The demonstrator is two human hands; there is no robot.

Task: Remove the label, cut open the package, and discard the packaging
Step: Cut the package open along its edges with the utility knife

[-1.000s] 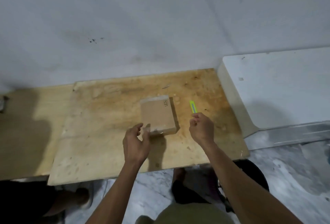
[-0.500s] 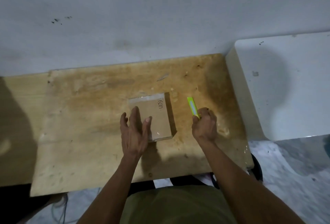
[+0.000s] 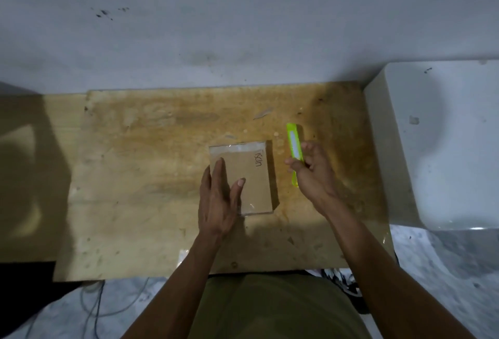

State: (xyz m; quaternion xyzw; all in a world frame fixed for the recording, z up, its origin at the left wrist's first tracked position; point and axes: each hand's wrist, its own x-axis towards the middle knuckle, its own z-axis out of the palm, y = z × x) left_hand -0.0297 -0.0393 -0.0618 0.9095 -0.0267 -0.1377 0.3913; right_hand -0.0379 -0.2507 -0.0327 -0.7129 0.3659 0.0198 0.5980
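A flat brown cardboard package (image 3: pixel 253 176) lies on the stained wooden table (image 3: pixel 151 166), with clear tape along its far edge and handwriting near its right side. My left hand (image 3: pixel 220 198) rests flat on the package's left half, fingers straight and thumb spread across the top. To the right of the package, my right hand (image 3: pixel 313 174) holds a bright green utility cutter (image 3: pixel 293 147) between thumb and curled fingers. The cutter points away from me and sits just above the table. No separate label can be made out on the package.
A white block-shaped unit (image 3: pixel 437 144) stands against the table's right edge. A grey wall (image 3: pixel 243 28) runs along the back. A lower wooden surface (image 3: pixel 27 176) continues to the left. Marble floor and cables show below the table's front edge.
My left hand has gone from hovering at the package's near corner to lying flat on it. My right hand has closed round the green cutter and lifted it slightly.
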